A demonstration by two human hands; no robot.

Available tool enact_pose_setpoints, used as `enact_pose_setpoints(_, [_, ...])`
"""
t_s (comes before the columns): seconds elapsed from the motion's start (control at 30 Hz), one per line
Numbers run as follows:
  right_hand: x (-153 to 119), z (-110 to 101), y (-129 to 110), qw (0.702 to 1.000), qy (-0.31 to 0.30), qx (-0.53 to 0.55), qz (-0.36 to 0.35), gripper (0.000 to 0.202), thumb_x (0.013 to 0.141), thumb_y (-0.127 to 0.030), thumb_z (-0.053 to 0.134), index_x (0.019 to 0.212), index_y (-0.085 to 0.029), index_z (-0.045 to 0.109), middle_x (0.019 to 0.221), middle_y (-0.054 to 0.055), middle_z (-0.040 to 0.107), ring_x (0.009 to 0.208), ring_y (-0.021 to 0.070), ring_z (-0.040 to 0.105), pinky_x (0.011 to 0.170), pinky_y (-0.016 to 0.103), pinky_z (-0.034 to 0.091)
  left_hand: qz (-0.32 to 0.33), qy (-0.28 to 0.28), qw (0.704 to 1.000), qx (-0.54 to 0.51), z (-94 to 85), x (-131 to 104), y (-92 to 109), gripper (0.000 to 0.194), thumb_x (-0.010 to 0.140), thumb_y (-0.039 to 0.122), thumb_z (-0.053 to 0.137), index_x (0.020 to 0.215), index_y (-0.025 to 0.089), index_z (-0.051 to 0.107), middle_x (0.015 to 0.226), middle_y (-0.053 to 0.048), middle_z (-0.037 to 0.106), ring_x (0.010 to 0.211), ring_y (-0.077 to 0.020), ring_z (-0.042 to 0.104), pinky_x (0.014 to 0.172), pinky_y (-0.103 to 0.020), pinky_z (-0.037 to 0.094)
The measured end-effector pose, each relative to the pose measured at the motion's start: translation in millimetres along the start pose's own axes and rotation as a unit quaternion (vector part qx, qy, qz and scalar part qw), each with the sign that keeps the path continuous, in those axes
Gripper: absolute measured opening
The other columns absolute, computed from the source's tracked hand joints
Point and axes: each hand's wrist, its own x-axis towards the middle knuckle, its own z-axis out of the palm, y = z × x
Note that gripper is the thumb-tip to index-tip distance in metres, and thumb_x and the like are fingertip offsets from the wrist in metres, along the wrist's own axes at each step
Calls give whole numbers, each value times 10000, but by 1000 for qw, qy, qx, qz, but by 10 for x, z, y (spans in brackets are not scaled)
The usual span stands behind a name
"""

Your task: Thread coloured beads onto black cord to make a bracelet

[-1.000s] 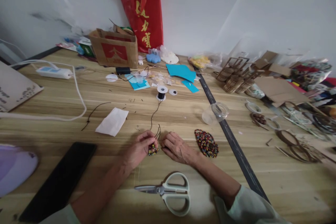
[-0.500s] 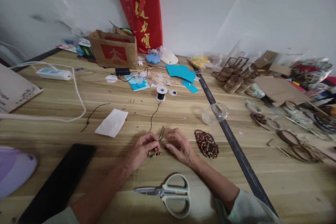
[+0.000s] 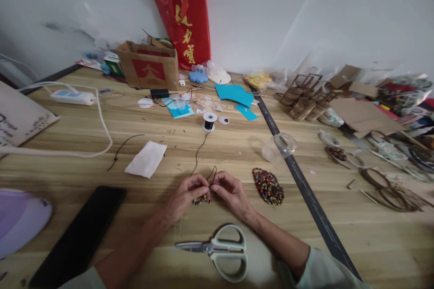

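My left hand [image 3: 190, 193] pinches a thin black cord [image 3: 197, 153] that runs up to a white spool [image 3: 209, 122] wound with black cord. Opposite it, my right hand [image 3: 232, 192] is closed in a pinch on the same cord, fingertips almost touching the left ones. A small loop of the cord [image 3: 214, 172] sticks up between the two hands. Below the fingertips hangs a short string of colourful beads [image 3: 202, 200], partly hidden by the left fingers. To the right of my hands lies a coiled heap of multicoloured bead strands [image 3: 268, 186].
Scissors [image 3: 220, 248] lie just below my hands. A black phone-like slab [image 3: 79, 235], a white paper piece [image 3: 146, 159] and a white cable [image 3: 105, 122] are on the left. A clear round container [image 3: 280, 146] stands right; a cardboard box [image 3: 149, 65] and red bag [image 3: 190, 27] are behind.
My right hand has moved left to the cord, and its fingers have closed from a looser, apart pose. The left hand keeps its pinch. The view has shifted slightly.
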Motion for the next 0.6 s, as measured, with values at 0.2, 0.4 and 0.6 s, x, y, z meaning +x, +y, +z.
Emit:
enact_pose_setpoints(0.2, [-2,13,10,999,0,41,21,240,819,-399,670,825,-174,588,708,-5,580,650,112,528,611,223,418,4,-2,1000,-6,-7,1,-22,290,663,366,752,722,150,568,585,9,647,561,-113,551,580,-230,404])
enact_pose_setpoints(0.4, [6,7,-8,999,16,42,21,267,803,-429,680,807,-174,601,682,-13,575,609,108,526,586,222,419,11,-11,1000,-7,-27,1,-47,266,681,351,741,732,153,571,592,8,646,556,-114,546,577,-233,397])
enact_pose_setpoints(0.6, [-2,39,-56,998,11,62,0,234,806,-404,679,796,-185,597,694,1,590,608,115,542,574,228,440,6,-17,1000,-15,-24,4,-53,273,689,363,742,738,153,575,607,3,648,569,-119,557,584,-234,405])
